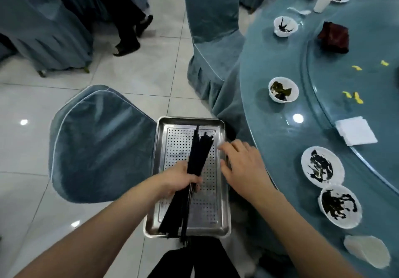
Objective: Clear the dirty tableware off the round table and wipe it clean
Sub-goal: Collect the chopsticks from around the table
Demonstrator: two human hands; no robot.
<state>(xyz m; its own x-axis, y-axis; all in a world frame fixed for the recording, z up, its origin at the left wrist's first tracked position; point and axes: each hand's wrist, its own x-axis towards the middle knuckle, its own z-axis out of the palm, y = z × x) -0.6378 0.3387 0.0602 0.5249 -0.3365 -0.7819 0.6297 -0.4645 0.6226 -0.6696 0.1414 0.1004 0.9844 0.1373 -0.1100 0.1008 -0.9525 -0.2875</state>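
- Left grip [181, 178] clenches a bundle of black chopsticks [194, 159] over the perforated steel tray [213, 228].
- Right grip [241, 163] is released, fingers resting on the tray's right rim.
- Dirty white bowls [283, 89] sit on the round bench [280, 131] right of the tray.

A glossy white tiled floor [138, 77] reflects ceiling lights. A chair in a blue-grey fabric cover [97, 146] stands at lower left, its back facing up. A second covered chair [212, 29] stands at top centre, just beside the table edge. More blue-grey draped chairs [43, 29] fill the upper left, where a person's dark trouser legs and black shoes [127, 40] stand on the tiles.
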